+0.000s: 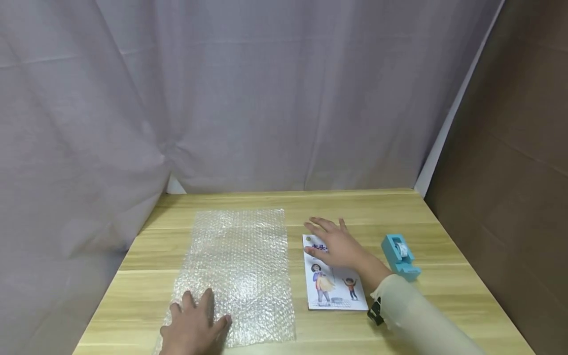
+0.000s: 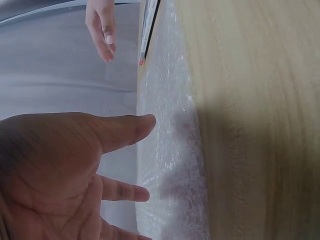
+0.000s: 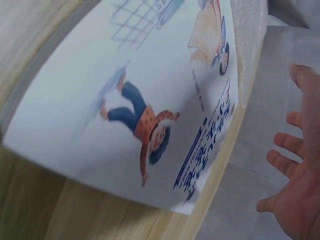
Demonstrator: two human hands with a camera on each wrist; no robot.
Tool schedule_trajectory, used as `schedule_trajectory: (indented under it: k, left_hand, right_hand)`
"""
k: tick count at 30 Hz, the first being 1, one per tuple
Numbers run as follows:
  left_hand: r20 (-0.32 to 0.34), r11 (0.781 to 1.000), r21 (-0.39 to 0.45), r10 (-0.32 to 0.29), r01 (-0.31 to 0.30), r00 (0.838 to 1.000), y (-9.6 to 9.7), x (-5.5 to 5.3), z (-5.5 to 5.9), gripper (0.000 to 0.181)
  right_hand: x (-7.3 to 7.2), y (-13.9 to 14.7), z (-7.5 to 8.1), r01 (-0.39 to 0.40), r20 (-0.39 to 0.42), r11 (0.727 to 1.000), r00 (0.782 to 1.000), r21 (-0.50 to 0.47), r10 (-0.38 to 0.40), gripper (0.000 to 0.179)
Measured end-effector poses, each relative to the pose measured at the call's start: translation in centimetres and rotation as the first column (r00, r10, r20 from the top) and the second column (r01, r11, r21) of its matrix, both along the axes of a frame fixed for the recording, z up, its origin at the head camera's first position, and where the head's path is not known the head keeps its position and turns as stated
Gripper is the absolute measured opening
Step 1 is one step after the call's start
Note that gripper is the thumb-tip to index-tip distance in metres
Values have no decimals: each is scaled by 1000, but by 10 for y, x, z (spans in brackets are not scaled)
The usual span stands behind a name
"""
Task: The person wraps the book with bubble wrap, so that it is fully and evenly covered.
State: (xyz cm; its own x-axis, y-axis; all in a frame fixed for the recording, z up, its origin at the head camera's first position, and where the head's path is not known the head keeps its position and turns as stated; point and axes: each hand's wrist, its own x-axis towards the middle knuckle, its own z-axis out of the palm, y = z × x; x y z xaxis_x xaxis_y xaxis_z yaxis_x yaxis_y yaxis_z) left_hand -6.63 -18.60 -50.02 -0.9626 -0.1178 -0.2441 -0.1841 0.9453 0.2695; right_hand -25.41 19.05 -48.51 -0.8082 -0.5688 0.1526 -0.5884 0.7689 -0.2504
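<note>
A sheet of bubble wrap lies flat on the left half of the wooden table. Over its near left part is my left hand, fingers spread; in the left wrist view the fingertips show close above the wrap. To the right lies a white book with drawn figures and blue lettering on its cover. My right hand hovers over the book's upper part, fingers extended, covering some of the title. In the right wrist view that hand holds nothing.
A light blue tape dispenser with a tape roll stands right of the book, beside my right forearm. Grey curtain hangs behind the wooden table, and a brown panel rises along its right side.
</note>
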Motion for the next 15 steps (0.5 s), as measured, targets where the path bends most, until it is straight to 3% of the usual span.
schedule_trajectory:
  k: [15]
  left_hand:
    - [-30, 999, -44, 30, -32, 999, 5, 1, -8, 92]
  right_hand:
    - [-13, -20, -11, -49, 73, 998, 996, 41, 46, 73]
